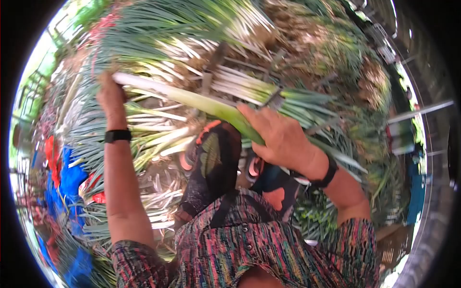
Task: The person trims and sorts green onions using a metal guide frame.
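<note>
A single long green onion (pixel 192 98) stretches across the view in front of me, its white end at the left and its green end at the right. My left hand (pixel 111 93) is closed at the white root end, its fingers slightly blurred. Around the green part, my right hand (pixel 281 137) is closed, with the leaves trailing out past the wrist. Just beyond it, a bundle of green onions (pixel 249 86) lies in a small metal frame (pixel 207 82), partly hidden behind the onion I hold.
Heaps of green onions (pixel 158 29) cover the ground ahead and to the left. Loose roots and leaves (pixel 317 43) lie at the upper right. Blue plastic (pixel 72 177) and a red piece (pixel 52 158) are at the left. My knee (pixel 216 149) is below the onion.
</note>
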{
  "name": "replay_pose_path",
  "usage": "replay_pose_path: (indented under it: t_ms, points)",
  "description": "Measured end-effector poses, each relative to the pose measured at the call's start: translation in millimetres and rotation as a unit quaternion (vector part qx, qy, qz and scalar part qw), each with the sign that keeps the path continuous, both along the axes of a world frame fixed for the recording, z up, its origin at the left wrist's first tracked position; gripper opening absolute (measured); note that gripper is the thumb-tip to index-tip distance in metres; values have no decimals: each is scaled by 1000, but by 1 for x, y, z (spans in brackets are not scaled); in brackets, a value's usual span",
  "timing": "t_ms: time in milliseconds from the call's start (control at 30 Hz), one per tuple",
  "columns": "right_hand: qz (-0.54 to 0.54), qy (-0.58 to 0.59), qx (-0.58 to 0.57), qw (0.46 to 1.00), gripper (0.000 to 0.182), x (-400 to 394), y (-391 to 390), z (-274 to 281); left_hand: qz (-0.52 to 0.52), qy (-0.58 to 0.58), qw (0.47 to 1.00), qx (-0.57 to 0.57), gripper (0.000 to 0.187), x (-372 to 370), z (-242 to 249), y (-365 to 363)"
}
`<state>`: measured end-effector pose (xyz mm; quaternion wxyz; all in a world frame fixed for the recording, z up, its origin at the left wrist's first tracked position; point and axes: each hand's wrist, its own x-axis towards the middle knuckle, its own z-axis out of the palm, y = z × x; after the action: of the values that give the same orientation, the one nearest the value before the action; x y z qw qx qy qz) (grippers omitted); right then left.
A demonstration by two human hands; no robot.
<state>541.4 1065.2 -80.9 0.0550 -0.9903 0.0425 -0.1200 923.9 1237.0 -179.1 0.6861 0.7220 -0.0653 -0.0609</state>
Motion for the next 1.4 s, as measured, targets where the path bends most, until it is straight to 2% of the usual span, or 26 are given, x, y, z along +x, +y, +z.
replay_pose_path:
  t_ms: [100,133,167,233,300,367,400,433,467,533,567,633,667,700,733,767,833,933,1000,1067,1167,1233,1300,1367,1400]
  points:
    - [2,37,79,996,79,-3,-11,-1,3,-120,981,153,59,13,-15,8]
    - [-10,59,89,994,74,-4,-14,-4,-57,-84,985,137,57,18,-13,13]
    - [-19,57,95,994,72,-4,-15,-5,-66,-19,995,77,55,18,-11,12]
    - [-28,51,108,992,69,0,-18,-7,-24,1,999,21,53,33,-15,26]
    - [-28,30,97,994,67,-3,-26,-15,53,106,978,-171,42,97,-50,68]
    - [-37,23,94,995,66,-6,-32,-19,135,22,983,-120,23,191,-118,144]
    - [-47,27,97,994,66,-7,-34,-19,190,-91,977,41,29,136,-76,126]
    - [-57,31,101,993,66,-7,-36,-20,274,-180,921,211,39,76,-30,105]
    - [-64,33,118,990,64,-5,-38,-24,230,-285,905,216,58,80,-36,107]
    - [-69,42,152,985,60,5,-43,-35,57,-508,824,244,68,16,-26,64]
    - [-72,80,181,978,59,11,-45,-35,-64,-529,809,248,73,-44,-6,30]
    - [-75,157,236,956,57,21,-44,-31,-203,-539,766,287,78,-139,5,-17]
    - [-63,161,260,950,54,24,-42,-32,-319,-545,731,258,78,-172,20,-38]
    - [-54,162,283,944,51,25,-39,-31,-361,-582,677,271,69,-196,35,-57]
    - [-50,162,305,937,49,23,-38,-31,-338,-649,630,261,63,-205,29,-76]
    - [-44,155,279,947,47,18,-37,-33,-385,-625,613,292,43,-209,18,-89]
    - [-39,144,228,962,42,0,-36,-41,-436,-583,649,220,24,-210,5,-106]
    - [-56,109,104,987,33,-32,-51,-17,-455,-598,627,204,20,-183,1,-121]
    - [-66,77,16,995,32,-54,-73,6,-441,-602,637,192,21,-146,-8,-140]
    - [-76,46,-102,991,37,-75,-112,31,-403,-555,684,248,18,-105,-6,-157]
    - [-98,33,-256,961,51,-80,-176,62,-368,-609,649,271,19,-70,12,-196]
    - [-73,-12,-323,944,59,-68,-239,78,-328,-604,695,212,23,-59,27,-241]
    - [-66,-39,-401,913,74,-51,-286,100,-285,-579,738,196,24,-44,44,-282]
    - [-154,0,-378,913,65,-37,-327,95,-273,-590,717,252,23,-24,47,-323]
    - [-194,20,-364,911,61,-27,-353,89,-284,-556,729,281,22,-19,39,-343]
